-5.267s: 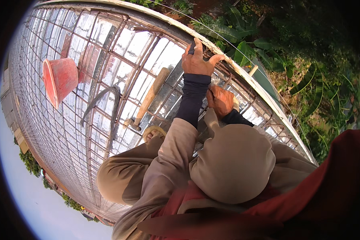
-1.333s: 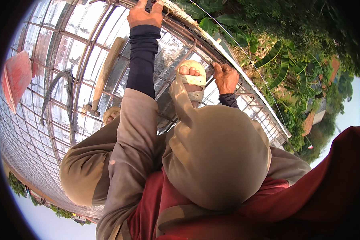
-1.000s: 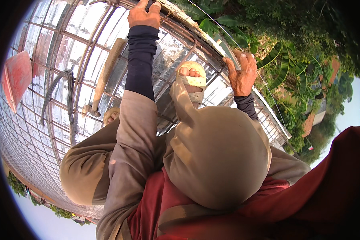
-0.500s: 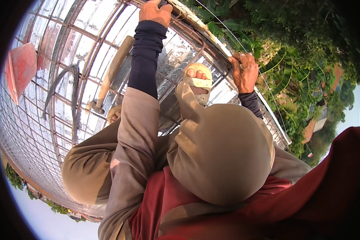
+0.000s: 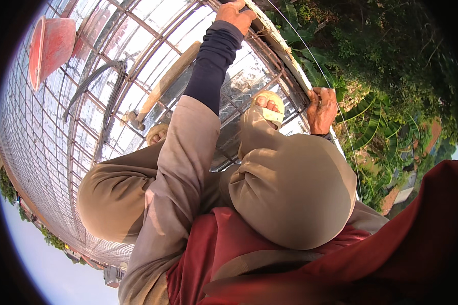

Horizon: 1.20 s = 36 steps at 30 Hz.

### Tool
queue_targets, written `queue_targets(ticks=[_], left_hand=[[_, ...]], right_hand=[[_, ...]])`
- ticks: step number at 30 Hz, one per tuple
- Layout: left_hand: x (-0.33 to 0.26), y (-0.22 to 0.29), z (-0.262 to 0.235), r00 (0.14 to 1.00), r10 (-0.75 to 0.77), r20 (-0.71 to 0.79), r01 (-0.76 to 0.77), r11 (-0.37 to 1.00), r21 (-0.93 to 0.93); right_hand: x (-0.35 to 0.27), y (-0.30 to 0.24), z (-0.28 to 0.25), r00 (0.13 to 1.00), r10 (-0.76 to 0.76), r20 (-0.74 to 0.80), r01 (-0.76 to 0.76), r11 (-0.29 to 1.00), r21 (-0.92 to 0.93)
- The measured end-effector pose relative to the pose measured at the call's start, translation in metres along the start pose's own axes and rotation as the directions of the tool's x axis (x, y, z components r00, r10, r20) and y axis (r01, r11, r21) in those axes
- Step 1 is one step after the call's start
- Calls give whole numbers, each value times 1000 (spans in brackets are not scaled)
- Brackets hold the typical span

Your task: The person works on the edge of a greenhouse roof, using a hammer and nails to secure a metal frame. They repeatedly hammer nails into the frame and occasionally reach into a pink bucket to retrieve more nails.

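Observation:
My left hand [image 5: 235, 17] is at the top of the view, closed beside the pale edge board [image 5: 288, 57]. A dark thing shows by its fingers, mostly cut off, and I cannot make out what it is. Farther along the same board, my right hand [image 5: 321, 113] has its fingers curled over the edge. Left of my left forearm, a hammer [image 5: 169, 79] with a wooden handle lies on the rebar mesh [image 5: 152, 31], its head near my sandalled foot [image 5: 156, 134]. A bent bundle of tie wire [image 5: 116, 90] rests on the mesh beyond it.
A red bucket [image 5: 57, 44] lies tipped at the far left on the mesh, over shiny sheeting. A thin string [image 5: 310, 53] runs along outside the board. Past that edge are trees and plants [image 5: 376, 117] below. My other foot [image 5: 269, 105] is between my arms.
The view has shifted, so bucket, wire, hammer and hands appear farther right and the bucket higher. Both hands stay at the edge board, with little other visible change.

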<state>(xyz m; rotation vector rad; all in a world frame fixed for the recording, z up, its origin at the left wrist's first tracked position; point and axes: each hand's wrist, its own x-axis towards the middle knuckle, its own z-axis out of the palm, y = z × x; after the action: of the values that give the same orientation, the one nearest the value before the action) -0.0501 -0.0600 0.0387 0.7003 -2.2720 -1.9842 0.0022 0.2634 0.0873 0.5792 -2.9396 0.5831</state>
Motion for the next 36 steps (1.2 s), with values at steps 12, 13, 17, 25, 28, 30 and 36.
queue_targets(ticks=[12, 13, 17, 25, 28, 30, 36], left_hand=[[-8, 59, -101, 728, -213, 651, -608, 238, 758], [-18, 75, -121, 751, -254, 610, -568, 223, 792], [-81, 104, -224, 949, -257, 181, -144, 156, 977], [-190, -49, -308, 906, -344, -245, 381, 415, 826], [-200, -107, -304, 936, -240, -256, 346, 505, 791], [-190, -88, -302, 930, -303, -207, 355, 596, 720], [-228, -49, -324, 922, -244, -301, 388, 555, 736]], right_hand=[[50, -103, -17, 947, -302, 112, 243, 897, 368], [57, -123, -18, 929, -341, 142, 253, 867, 429], [80, -187, 18, 700, -698, 150, 543, 657, 524], [63, -271, 148, 147, -937, 317, 843, 287, 455], [65, -282, 162, 82, -936, 342, 860, 240, 450], [70, -283, 157, 47, -906, 421, 855, 255, 452], [73, -322, 92, -21, -744, 667, 772, 412, 484]])
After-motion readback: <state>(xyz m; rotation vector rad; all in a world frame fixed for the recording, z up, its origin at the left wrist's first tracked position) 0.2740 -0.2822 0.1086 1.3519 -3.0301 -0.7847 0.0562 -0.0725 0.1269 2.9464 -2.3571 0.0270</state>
